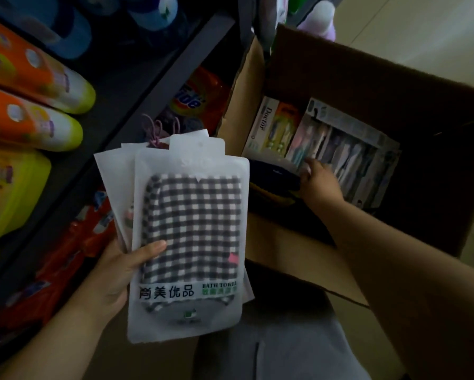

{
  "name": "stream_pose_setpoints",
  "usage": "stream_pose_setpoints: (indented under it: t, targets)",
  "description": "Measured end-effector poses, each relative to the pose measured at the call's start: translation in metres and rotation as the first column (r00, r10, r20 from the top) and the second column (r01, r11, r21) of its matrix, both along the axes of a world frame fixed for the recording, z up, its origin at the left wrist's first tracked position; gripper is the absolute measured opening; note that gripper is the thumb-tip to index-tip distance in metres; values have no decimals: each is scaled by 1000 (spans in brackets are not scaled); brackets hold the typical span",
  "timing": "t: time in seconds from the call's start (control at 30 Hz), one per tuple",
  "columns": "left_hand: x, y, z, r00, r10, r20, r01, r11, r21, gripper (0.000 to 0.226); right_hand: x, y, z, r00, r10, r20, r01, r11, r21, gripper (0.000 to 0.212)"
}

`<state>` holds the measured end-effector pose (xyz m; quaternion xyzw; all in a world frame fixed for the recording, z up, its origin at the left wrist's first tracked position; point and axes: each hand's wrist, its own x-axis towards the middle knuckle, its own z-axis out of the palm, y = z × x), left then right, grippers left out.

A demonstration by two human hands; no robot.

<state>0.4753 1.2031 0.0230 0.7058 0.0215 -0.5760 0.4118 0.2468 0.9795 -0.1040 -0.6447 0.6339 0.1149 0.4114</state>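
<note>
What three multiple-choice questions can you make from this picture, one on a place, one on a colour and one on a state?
1. Where is the right hand?
A) inside the cardboard box
B) on the shelf
C) on the floor

2. What colours are the checks on the front towel pack?
A) red and yellow
B) dark and white
C) green and blue

3. What is the left hand doing?
A) hanging empty
B) pressing a bottle
C) holding the towel packs

Answers:
1 A, it reaches down to the toothbrush packs in the box.
2 B, the checked cloth shows through the clear pouch.
3 C, its thumb lies across the front pack.
</note>
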Motion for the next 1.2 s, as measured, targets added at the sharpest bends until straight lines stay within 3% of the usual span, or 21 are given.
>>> stream_pose_setpoints:
  t: [0.07, 0.17, 0.23, 0.3, 0.4, 0.47, 0.57, 0.67, 0.7, 0.8, 0.87, 1.0, 1.07, 1.2]
  targets:
    - [2, 2, -9, 1000, 18, 17, -17, 1000, -14, 45, 8, -15, -21, 998, -29, -55, 32, 997, 65, 45]
    - [4, 5, -17, 1000, 13, 11, -13, 1000, -11, 49, 12, -15, -34, 982, 68, -176, -37, 984, 172, 54]
    - [5, 5, -18, 1000, 24, -5, -24, 1000, -13, 51, 11, -3, -40, 980, 126, -153, -87, 968, 236, 67]
    - [4, 4, -18, 999, 32, -21, -32, 999, -9, 57, 9, 8, -44, 994, 76, -85, -49, 957, 287, 69]
    - [4, 5, -19, 999, 41, -33, -42, 999, -8, 52, 9, 18, -46, 995, -95, 20, 79, 918, 388, 52]
    - [3, 3, -20, 998, 54, -25, -54, 999, 5, 48, 7, 24, -46, 999, 2, 39, -15, 939, 343, 40]
    - [1, 1, -17, 998, 52, -36, -52, 999, 10, 50, 3, 32, -40, 983, 166, -79, -142, 959, 243, 24]
    - [-2, 0, -9, 998, 23, -59, -22, 1000, 9, 73, -3, 33, -16, 981, 184, -56, -171, 968, 183, 14]
    - [-4, 0, -4, 998, 25, -58, -24, 1000, 14, 78, -7, 31, -2, 995, 99, -5, -97, 979, 178, 10]
    - [-8, -5, 20, 997, 61, -49, -61, 998, -3, 48, -22, 14, 68, 941, -258, 218, 197, 943, 267, 8]
    - [-12, -10, 42, 997, 67, -27, -67, 998, 0, 42, -35, 0, 128, 898, -316, 305, 235, 932, 274, 11]
    - [-19, -25, 107, 998, 70, -1, -70, 997, -30, 35, -61, -21, 259, 859, -236, 454, 225, 971, 81, 3]
    - [-22, -35, 142, 999, 51, 19, -50, 997, -65, 34, -70, -28, 325, 854, -157, 497, 233, 968, -94, 15]
    - [-25, -56, 213, 998, 56, 39, -50, 989, -139, 50, -80, -45, 453, 853, -13, 522, 188, 941, -283, 25]
